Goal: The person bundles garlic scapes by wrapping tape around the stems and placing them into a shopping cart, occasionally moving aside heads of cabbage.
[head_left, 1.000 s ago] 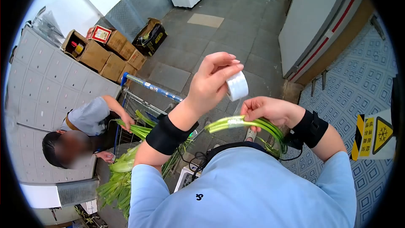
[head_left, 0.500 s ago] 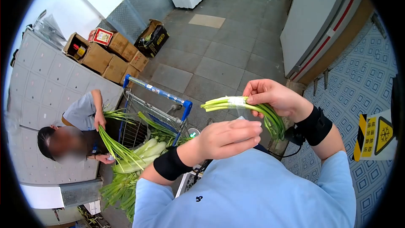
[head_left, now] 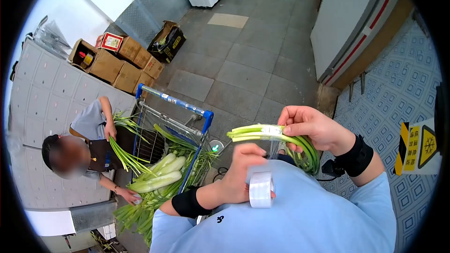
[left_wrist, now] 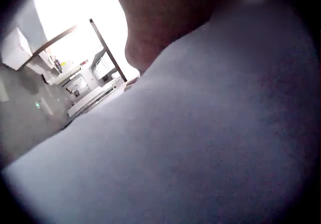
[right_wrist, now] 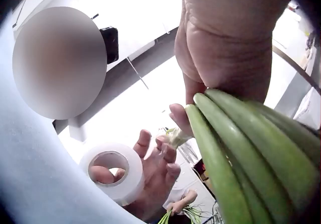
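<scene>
My right hand (head_left: pixel 311 126) pinches a bundle of green onions (head_left: pixel 251 133) between thumb and fingers, near a band of clear tape (head_left: pixel 272 131). The pale ends point left; the green leaves bend down below the wrist. Lower, in front of the shirt, my left hand (head_left: pixel 239 173) carries a roll of clear tape (head_left: pixel 261 190). In the right wrist view a digit pokes through the core of the tape roll (right_wrist: pixel 134 176), while other fingers spread beside it. A clear strip hangs from the bundle toward the roll. The left wrist view is mostly filled by the shirt (left_wrist: pixel 165 143).
To the left stands a shopping cart (head_left: pixel 176 96) beside heaped leafy vegetables (head_left: pixel 159 178). Another person (head_left: pixel 89 122) there holds long green stalks (head_left: pixel 124 154). Cardboard boxes (head_left: pixel 108 65) line the lockers (head_left: pixel 51 89). A patterned wall (head_left: pixel 384 93) rises at the right.
My left hand has come down from above the bundle, passed below it, and moved back left with the tape roll. My right hand keeps hold of the green onions.
</scene>
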`<control>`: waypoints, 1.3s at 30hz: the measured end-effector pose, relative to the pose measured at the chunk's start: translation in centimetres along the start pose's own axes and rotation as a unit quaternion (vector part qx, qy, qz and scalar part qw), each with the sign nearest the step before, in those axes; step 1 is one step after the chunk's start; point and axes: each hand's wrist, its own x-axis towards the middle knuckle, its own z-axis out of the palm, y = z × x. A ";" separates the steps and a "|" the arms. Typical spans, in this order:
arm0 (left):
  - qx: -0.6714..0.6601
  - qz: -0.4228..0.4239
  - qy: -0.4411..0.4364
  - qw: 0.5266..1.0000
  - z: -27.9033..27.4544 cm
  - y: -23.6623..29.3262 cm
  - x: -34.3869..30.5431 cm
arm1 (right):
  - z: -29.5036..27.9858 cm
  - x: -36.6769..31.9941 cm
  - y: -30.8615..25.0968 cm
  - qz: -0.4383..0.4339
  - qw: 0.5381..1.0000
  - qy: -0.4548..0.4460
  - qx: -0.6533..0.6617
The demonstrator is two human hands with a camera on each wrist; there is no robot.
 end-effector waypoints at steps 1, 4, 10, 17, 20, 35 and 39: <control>-0.008 -0.037 0.014 0.999 0.1 0.0 -0.3 | 0.0 -0.2 -0.2 -0.005 1.000 0.004 -0.005; -0.163 -0.216 -0.044 0.962 0.5 0.1 -0.5 | 0.3 -0.5 -1.0 -0.016 1.000 0.007 -0.019; -0.121 -0.338 -0.074 0.930 -1.3 -2.3 3.1 | 1.3 -0.5 -2.4 0.002 0.999 -0.038 -0.039; 0.138 -0.058 0.167 0.974 -6.7 -6.8 12.2 | 0.5 1.8 -0.4 0.109 0.983 -0.079 -0.127; 0.179 0.050 0.118 0.975 -7.5 -4.3 13.3 | -1.1 3.4 0.5 0.120 0.977 -0.037 -0.170; -0.263 -0.207 -0.137 0.932 -1.4 -1.5 1.9 | -1.5 2.9 -4.1 -0.012 0.996 0.001 -0.092; -0.528 -0.233 -0.056 0.815 -1.5 -1.8 0.5 | -0.3 1.9 -3.9 -0.004 0.998 -0.007 -0.058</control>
